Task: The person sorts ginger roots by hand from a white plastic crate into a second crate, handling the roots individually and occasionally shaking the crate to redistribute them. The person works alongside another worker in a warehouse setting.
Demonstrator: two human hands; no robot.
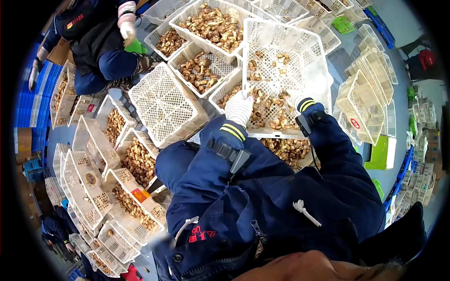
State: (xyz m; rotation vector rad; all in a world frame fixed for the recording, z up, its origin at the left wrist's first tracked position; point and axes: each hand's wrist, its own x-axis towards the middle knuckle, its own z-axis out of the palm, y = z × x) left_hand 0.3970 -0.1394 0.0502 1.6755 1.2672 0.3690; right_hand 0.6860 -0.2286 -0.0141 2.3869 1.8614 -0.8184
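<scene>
A white perforated plastic crate (pixel 281 35) stands before me with scattered brown mushrooms (pixel 258 95) on its mesh floor. My left hand (pixel 239 109), in a striped white knit glove, is at the crate's left wall near its front corner, fingers around the rim. Inside the right part of the crate is my right hand (pixel 296 99), gloved alike, its fingertips beside some mushrooms; whether it holds one cannot be told. Below the crate's front edge, another crate full of mushrooms (pixel 286 149) shows by my lap. A large crate heaped with mushrooms (pixel 216 26) stands beyond, at the upper left.
An upturned mesh crate (pixel 163 102) lies to my left, with crates of mushrooms (pixel 139 163) below it. A co-worker in dark clothes (pixel 105 59) sits at the upper left. Stacked crates (pixel 365 102) and a green box (pixel 381 152) stand to the right.
</scene>
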